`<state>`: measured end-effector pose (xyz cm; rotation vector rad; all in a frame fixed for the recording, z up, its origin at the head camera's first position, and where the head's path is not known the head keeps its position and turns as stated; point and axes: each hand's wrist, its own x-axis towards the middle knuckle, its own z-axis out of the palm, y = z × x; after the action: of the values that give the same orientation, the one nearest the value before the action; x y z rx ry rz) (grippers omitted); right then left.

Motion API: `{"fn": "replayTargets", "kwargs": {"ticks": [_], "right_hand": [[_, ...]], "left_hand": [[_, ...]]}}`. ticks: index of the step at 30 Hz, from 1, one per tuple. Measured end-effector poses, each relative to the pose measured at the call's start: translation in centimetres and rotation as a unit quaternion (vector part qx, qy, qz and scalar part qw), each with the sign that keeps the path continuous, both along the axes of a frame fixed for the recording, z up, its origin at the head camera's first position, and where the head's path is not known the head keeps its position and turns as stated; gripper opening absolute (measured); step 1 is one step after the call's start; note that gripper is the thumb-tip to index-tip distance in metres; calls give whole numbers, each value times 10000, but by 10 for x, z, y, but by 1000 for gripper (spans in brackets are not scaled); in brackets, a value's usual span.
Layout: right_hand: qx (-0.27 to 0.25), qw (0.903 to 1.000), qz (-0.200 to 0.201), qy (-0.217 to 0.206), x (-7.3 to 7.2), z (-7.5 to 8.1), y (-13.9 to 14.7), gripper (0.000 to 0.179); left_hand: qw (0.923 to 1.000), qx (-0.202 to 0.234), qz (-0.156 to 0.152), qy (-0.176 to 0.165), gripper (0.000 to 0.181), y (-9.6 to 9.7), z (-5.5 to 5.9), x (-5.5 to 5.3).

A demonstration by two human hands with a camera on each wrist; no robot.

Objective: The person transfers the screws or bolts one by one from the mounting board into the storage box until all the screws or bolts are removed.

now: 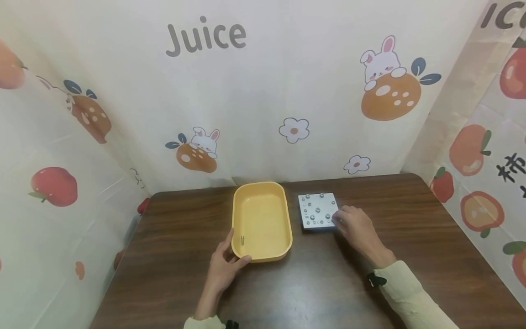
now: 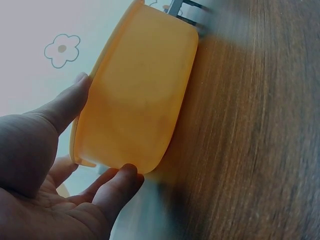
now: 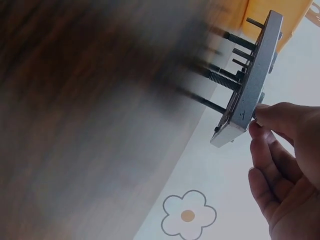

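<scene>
A yellow rectangular tray [image 1: 265, 217] sits mid-table, with one small screw [image 1: 242, 240] lying in its near left part. My left hand [image 1: 223, 262] grips the tray's near left corner, thumb on the rim and fingers around the outside wall [image 2: 135, 95]. To the right of the tray is a square metal plate [image 1: 313, 201] fitted with several screws of different sizes. At the plate's near right corner my right hand [image 1: 359, 230] pinches a small screw, mostly hidden by the fingertips. In the right wrist view, threaded shanks [image 3: 222, 80] stick out below the plate.
The dark wooden table [image 1: 172, 283] has rounded far corners. A light printed curtain [image 1: 263, 91] with fruit, rabbits and flowers hangs behind it and along both sides. The tray and plate stand close together, a narrow strip of table between them.
</scene>
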<state>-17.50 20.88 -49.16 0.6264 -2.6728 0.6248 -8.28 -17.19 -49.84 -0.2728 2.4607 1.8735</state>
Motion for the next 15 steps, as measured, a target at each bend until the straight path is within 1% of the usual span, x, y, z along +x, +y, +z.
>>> {"fn": "replayTargets", "kwargs": {"ticks": [8, 15], "right_hand": [[11, 10000, 83, -1, 0, 2, 2, 14], [107, 9999, -35, 30, -2, -1, 4, 11]], "left_hand": [[9999, 47, -45, 77, 97, 0, -1, 0], [9999, 88, -62, 117, 96, -1, -1, 1]]}}
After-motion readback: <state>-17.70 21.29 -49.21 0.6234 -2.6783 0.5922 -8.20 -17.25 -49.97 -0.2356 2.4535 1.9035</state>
